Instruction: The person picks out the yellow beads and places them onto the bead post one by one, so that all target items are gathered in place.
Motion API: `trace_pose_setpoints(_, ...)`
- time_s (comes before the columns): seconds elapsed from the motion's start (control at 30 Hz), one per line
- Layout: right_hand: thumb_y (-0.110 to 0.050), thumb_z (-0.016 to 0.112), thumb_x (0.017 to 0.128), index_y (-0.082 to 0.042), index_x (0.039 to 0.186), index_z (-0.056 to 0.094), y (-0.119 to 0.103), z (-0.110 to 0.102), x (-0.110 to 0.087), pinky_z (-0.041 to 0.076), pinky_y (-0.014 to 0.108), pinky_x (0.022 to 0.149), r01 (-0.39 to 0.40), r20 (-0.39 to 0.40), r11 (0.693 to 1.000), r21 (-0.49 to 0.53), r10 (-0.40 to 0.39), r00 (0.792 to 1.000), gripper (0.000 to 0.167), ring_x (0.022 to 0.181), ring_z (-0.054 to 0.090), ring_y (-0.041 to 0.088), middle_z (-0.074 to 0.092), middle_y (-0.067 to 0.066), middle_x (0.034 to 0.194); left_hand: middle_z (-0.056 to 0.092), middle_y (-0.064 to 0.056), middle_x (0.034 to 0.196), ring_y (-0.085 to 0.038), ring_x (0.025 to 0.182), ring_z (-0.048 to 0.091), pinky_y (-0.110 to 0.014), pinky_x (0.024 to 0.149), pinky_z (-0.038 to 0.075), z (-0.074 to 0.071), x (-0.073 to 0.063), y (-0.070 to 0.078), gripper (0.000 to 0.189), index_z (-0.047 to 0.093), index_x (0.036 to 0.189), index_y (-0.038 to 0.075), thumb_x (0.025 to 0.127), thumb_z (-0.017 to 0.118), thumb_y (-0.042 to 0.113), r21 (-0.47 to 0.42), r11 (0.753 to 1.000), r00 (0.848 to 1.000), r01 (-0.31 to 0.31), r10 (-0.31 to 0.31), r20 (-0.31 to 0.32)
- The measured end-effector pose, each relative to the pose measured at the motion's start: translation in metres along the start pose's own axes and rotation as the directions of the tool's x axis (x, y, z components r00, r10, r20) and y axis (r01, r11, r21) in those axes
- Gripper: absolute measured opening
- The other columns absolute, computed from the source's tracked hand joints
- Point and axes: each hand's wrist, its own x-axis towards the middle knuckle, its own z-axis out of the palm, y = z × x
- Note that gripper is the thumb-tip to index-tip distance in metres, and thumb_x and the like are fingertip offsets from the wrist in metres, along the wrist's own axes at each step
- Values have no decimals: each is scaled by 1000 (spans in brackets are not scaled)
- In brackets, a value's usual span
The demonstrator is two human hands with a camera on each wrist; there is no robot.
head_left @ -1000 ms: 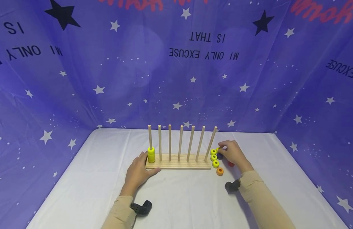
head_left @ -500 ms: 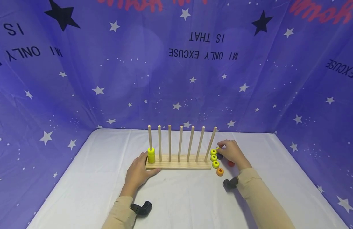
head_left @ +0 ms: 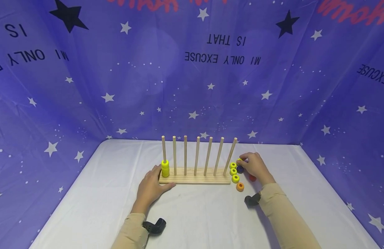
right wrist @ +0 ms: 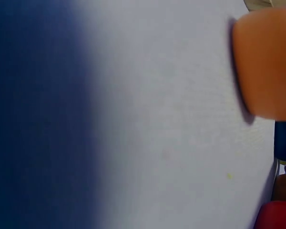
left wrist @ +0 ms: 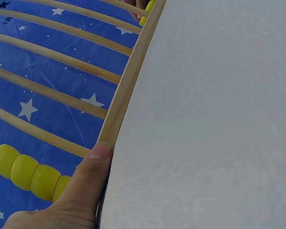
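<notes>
Head | positions unchanged | left hand (head_left: 150,187) spread against peg rack (head_left: 195,178) | right hand (head_left: 255,167) pinching yellow bead (head_left: 239,160)

Peg-rack base (head_left: 195,178): bare wood, matt, vis. grain. Pegs (head_left: 185,155): wood, smooth, matt. Yellow bead stack (head_left: 165,168): smooth, sl. gloss. Tabletop cover (head_left: 195,214): matt cloth, lt. creases. Backdrop (head_left: 192,97): printed cloth, wrinkled. Sleeves (head_left: 131,231): matt fabric.
</notes>
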Motion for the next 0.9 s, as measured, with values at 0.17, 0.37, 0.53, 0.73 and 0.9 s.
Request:
trace_pose_setpoints(0.17, -33, 73, 90, -4, 123, 69, 5, 2, 0, 45, 56, 107, -14, 15, 999, 47, 13, 1000, 44, 119, 60, 39, 67, 18, 127, 46, -11, 154, -36, 146, 37, -59, 115, 36, 0, 0, 1, 99, 40, 151, 17, 73, 79, 63, 2, 1000, 1000, 2, -2, 0)
trace_pose_setpoints(0.37, -34, 73, 90, -6, 126, 67, 8, 4, 2, 46, 56, 107, -40, 34, 996, 78, 38, 999, 46, 122, 59, 39, 65, 18, 132, 46, -11, 154, -36, 146, 37, -59, 115, 36, 0, 0, 2, 98, 41, 151, 17, 73, 79, 63, 3, 1000, 1000, 8, -8, 6)
trace_pose_setpoints(0.53, -33, 73, 90, -6, 126, 67, 7, 4, 1, 45, 56, 106, -44, 24, 997, 66, 43, 999, 45, 119, 60, 38, 65, 18, 130, 45, -12, 154, -36, 146, 37, -59, 115, 36, -1, 0, 1, 99, 40, 151, 17, 72, 79, 62, -2, 1000, 1000, 11, -11, 6)
trace_pose_setpoints(0.73, -33, 73, 90, -6, 125, 68, 6, 5, -1, 44, 56, 106, -39, 0, 998, 49, 39, 999, 44, 117, 59, 38, 66, 18, 128, 46, -11, 154, -36, 146, 37, -59, 115, 36, 0, 0, 0, 100, 39, 152, 16, 73, 78, 64, 3, 1000, 1000, 1, -1, 4)
trace_pose_setpoints(0.9, -29, 76, 88, -7, 124, 69, 5, 7, -1, 44, 56, 106, -15, -10, 999, 41, 15, 1000, 43, 113, 61, 36, 68, 16, 125, 46, -11, 154, -35, 146, 37, -59, 115, 36, 0, 0, -1, 100, 40, 152, 17, 72, 79, 64, -1, 1000, 1000, -3, 3, -2)
